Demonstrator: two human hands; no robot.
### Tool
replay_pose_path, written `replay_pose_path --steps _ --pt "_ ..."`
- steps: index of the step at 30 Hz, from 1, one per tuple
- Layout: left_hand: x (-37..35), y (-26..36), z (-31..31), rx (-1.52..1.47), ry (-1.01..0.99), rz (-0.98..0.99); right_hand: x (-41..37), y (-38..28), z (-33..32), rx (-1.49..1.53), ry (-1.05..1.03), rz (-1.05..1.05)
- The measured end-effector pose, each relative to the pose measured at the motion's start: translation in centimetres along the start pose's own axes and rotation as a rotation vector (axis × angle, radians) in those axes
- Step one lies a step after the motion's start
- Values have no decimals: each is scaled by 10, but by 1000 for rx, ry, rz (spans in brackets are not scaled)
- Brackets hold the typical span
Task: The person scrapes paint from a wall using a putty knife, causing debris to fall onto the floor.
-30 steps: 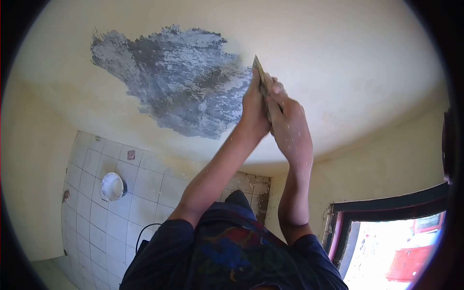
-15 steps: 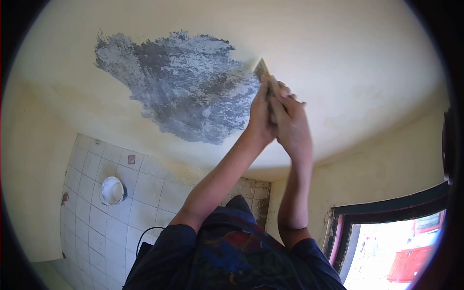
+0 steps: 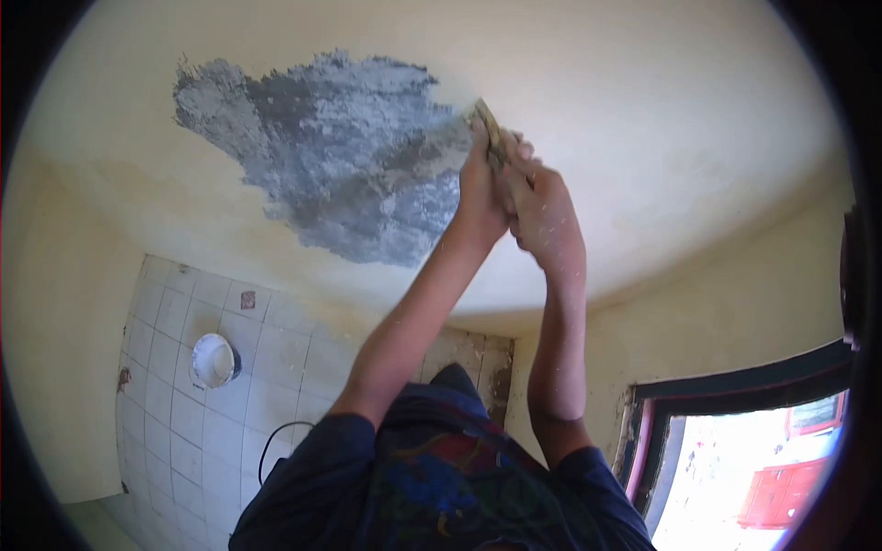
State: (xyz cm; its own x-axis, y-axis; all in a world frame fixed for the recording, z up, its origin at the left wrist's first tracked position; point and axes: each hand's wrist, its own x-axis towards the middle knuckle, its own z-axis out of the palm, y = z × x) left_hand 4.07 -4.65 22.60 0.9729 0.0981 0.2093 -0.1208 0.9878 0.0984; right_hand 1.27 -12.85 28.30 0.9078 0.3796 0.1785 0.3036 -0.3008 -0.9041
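A flat, stained scraper point(image 3: 489, 127) is gripped by the closed fingers of the left hand point(image 3: 480, 188) and right hand point(image 3: 548, 219), beside a rough-edged, streaky grey patch point(image 3: 340, 151).

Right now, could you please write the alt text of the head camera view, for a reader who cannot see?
Left hand and right hand together grip a flat-bladed tool near the right edge of a grey patch on a cream surface. At lower left, a white bucket stands on a tiled floor; a dark frame is lower right.
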Motion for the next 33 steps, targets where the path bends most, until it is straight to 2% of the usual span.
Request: replay_pose_path --steps 2,4,7,10,11,12,14,15,16,18,19,20,22,23,24,26,27,29,30,32,33 --pt "4 4 1 172 -41 -6 1 2 -4 11 -31 -18" --pt "7 1 4 143 -35 -11 -15 -6 -9 11 42 11" --pt "-1 -10 7 59 12 -4 2 -3 -7 23 -32 12" --pt "-2 -17 22 82 15 -13 -12 -10 -21 63 3 31" --pt "-6 -20 22 94 -56 -86 -17 -20 -30 134 -27 143" --pt "3 -14 15 97 -69 -79 -4 -20 -26 132 -27 127" --pt "10 1 -16 -105 -501 -220 22 3 -8 142 -31 -11" --pt "15 4 -20 -173 -549 -177 29 14 -9 126 -126 29" --pt "9 3 -2 -162 -569 -182 24 9 -13 128 -117 8" --pt "-18 -6 25 165 -67 -10 -4 -2 -14 -49 -13 -112" --pt "-16 -9 22 110 -134 -89 -9 -7 -12 -33 34 -100" --pt "-3 -3 15 109 -141 -74 4 -7 -8 -37 23 -112" --pt "1 8 6 -21 -378 -13 13 -5 6 -202 22 -176" --pt "-6 7 5 83 -272 -20 4 -10 0 -381 4 -110" --pt "-14 7 21 92 -289 -9 1 -11 1 -380 6 -133" --pt "-29 0 39 11 -71 -51 -6 -7 7 -144 116 -243" --pt "-8 3 13 25 -52 44 12 -9 12 -253 66 -250" --pt "-26 3 4 57 52 28 8 -7 13 -431 -13 -210" --pt "-15 14 13 116 80 34 4 -17 8 -503 -22 -238" --pt "-28 -1 36 49 -91 -58 -14 -13 5 -203 150 -310" --pt "-14 1 32 98 -54 -7 -15 -23 5 -272 175 -203"
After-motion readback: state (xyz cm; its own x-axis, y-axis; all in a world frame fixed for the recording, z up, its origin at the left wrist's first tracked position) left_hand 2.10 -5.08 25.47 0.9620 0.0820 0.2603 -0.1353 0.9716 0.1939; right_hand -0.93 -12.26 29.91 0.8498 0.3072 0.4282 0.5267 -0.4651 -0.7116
